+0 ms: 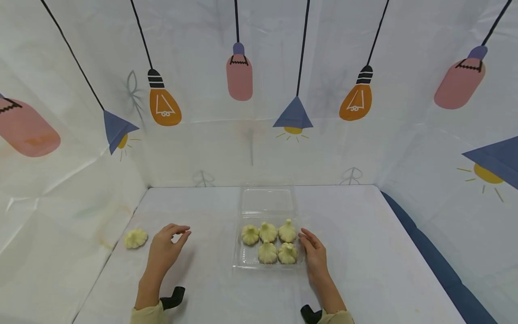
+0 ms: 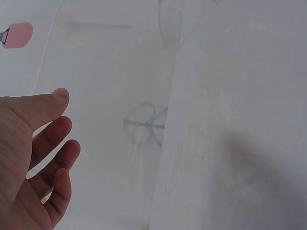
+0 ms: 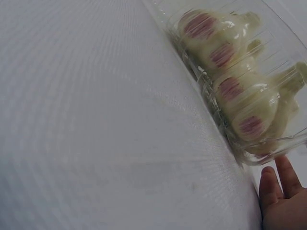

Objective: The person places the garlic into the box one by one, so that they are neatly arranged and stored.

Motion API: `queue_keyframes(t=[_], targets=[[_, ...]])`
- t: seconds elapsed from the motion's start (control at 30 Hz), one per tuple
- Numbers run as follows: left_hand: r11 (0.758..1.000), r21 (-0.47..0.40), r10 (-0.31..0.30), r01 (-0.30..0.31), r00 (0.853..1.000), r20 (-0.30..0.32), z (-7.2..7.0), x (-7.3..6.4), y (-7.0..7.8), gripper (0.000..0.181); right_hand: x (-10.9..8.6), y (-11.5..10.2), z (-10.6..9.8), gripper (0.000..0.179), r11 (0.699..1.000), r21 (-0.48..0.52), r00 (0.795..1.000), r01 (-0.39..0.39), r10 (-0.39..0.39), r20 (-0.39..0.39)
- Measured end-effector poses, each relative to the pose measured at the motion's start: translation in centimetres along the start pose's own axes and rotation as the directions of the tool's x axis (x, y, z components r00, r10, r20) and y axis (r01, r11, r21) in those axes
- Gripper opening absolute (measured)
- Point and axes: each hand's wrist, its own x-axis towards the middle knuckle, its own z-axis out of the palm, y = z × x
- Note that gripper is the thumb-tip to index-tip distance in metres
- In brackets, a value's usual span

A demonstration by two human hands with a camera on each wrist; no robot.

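Several pale garlic bulbs [image 1: 268,253] sit in two rows inside a clear plastic clamshell box [image 1: 245,262], whose lid [image 1: 267,200] is folded back behind it. Purple streaks mark the bulbs in the right wrist view. Beside the box's right wall is my right hand [image 1: 315,255], its fingers fairly straight and their tips at the plastic. My left hand [image 1: 165,248] hovers over the table left of the box, fingers loosely bent, with nothing between thumb and fingertips. One more garlic bulb [image 1: 135,238] lies by itself to the left of that hand.
The white table [image 1: 364,279] meets a pale cloth backdrop [image 1: 259,148] printed with hanging lamps at its back and sides. Dark blue material [image 1: 435,261] shows past the table's right edge. A black strap piece [image 1: 173,298] sticks out from the left wrist.
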Motion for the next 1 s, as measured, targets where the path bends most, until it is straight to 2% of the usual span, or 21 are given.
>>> queue_keyframes(t=[0.33, 0.6, 0.67, 0.83, 1.0], targets=[[0.996, 0.060, -0.070, 0.072, 0.997, -0.045, -2.5, -1.7, -2.5, 0.017, 0.1, 0.3, -0.2, 0.039, 1.000, -0.010, 1.000, -0.003, 0.003, -0.007], [0.997, 0.048, -0.053, 0.063, 0.982, -0.181, -5.1, -2.0, -4.4, 0.021, 0.0, 0.4, -0.2, 0.039, 1.000, 0.004, 1.000, -0.007, 0.007, -0.005], [0.994, 0.057, -0.080, 0.093, 0.978, -0.194, -5.7, -1.9, -4.7, 0.020, 0.0, 0.3, -0.2, 0.039, 1.000, 0.018, 1.000, -0.008, 0.008, -0.004], [0.970, 0.091, -0.203, 0.224, 0.960, -0.192, -7.1, -1.7, -5.7, 0.020, 0.1, 0.2, -0.1, 0.040, 1.000, 0.028, 1.000, -0.011, 0.011, -0.002], [0.951, 0.088, -0.273, 0.295, 0.940, -0.203, -7.8, -1.7, -6.9, 0.020, 0.3, 0.2, 0.0, 0.039, 1.000, 0.019, 1.000, -0.008, 0.008, -0.006]])
